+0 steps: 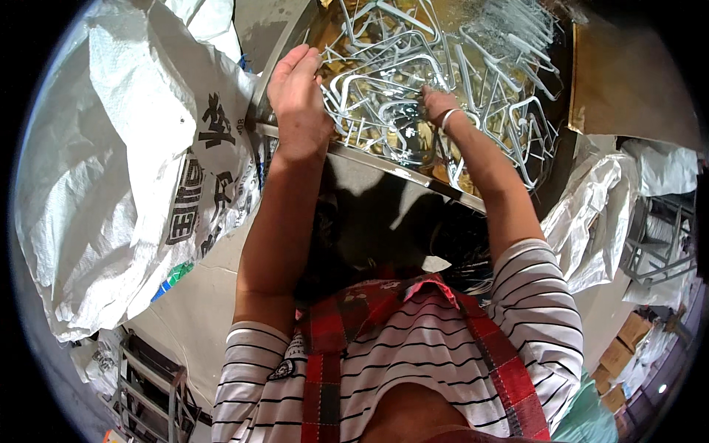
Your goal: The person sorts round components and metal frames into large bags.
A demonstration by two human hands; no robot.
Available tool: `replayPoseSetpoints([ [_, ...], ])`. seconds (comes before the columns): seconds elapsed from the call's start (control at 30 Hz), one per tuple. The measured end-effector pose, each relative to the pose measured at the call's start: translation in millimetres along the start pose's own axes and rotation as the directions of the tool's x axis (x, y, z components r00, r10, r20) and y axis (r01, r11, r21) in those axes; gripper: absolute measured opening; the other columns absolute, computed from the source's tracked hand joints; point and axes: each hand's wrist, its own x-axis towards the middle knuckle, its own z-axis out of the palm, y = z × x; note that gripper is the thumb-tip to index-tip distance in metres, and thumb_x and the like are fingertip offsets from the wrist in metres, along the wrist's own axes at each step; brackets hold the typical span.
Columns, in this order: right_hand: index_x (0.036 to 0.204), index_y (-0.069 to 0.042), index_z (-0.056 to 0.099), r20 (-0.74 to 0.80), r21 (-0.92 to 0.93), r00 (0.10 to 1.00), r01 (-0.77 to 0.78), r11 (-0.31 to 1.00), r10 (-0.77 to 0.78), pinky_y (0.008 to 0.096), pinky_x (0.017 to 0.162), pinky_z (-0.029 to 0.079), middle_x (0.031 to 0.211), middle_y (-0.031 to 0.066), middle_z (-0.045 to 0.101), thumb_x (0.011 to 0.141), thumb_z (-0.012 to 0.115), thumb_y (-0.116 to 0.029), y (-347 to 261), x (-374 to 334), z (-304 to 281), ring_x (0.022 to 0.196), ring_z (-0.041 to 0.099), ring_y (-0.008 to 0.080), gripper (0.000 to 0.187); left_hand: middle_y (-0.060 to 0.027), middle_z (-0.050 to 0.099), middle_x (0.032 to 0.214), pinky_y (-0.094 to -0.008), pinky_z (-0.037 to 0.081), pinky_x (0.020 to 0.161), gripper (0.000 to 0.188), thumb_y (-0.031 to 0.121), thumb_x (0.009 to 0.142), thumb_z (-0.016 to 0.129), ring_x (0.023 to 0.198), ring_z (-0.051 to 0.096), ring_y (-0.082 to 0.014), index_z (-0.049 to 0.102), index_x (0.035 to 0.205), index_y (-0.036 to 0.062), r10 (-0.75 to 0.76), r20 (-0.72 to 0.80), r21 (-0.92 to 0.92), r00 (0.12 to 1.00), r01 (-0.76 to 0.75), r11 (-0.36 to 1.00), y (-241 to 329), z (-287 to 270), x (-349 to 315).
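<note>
Steel wire brackets (413, 81) crowd tray rim (399, 171), L hand (299, 100) flat-open, R hand (437, 105) pinching one

Silvery-grey bent wire pieces (413, 81) lie tangled around the right hand (437, 105), over a yellowish-brown surface (384, 133). Just left of the left hand (297, 92) bulges a white woven sack (111, 170) with black print. Below both hands, the shirt (532, 310) is white with thin black stripes, the apron (354, 325) red-and-black plaid.
</note>
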Motion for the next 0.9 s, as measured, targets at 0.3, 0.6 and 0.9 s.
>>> replayPoseSetpoints([
  [0.3, 0.117, -0.001, 0.053, 0.082, 0.022, 0.995, 0.064, 0.998, -0.065, 0.0428, 0.079, 0.049, 0.098, 0.0266, 0.061, 0.071, 0.05, 0.004, 80.0, -33.9, -29.3, 0.093, 0.059, 0.0414, 0.047, -0.014, 0.05, 0.123, -0.0291, 0.046, 0.092, 0.032, -0.008, 0.088, 0.044, 0.107, 0.056, -0.0209, 0.051, 0.119, -0.0031, -0.296, -0.051, -0.286, 0.954, 0.27, 0.919, 28.2, 17.0, 2.5],
  [0.6, 0.106, 0.0, 0.045, -0.197, -0.049, 0.944, 0.262, 0.964, -0.266, 0.0399, 0.082, 0.048, 0.102, 0.0204, 0.058, 0.081, 0.045, -0.005, 28.9, -27.2, -17.3, 0.097, 0.058, 0.0344, 0.025, -0.0144, 0.052, 0.122, -0.0266, 0.046, 0.089, 0.028, 0.002, 0.093, 0.041, 0.105, 0.057, -0.0195, 0.052, 0.118, -0.005, -0.096, 0.12, -0.071, 0.988, 0.105, 0.992, 14.4, 12.9, -6.0],
  [0.9, 0.082, -0.008, 0.065, 0.014, 0.043, 1.0, -0.027, 0.999, 0.027, 0.0422, 0.071, 0.05, 0.087, 0.0183, 0.065, 0.073, 0.057, -0.017, 55.3, -41.2, -7.0, 0.084, 0.063, 0.0362, 0.015, -0.0144, 0.056, 0.117, -0.0273, 0.042, 0.091, 0.04, 0.017, 0.09, 0.049, 0.104, 0.055, -0.0193, 0.048, 0.121, -0.0084, -0.276, 0.064, -0.281, 0.959, 0.283, 0.917, 30.5, 23.3, -6.7],
])
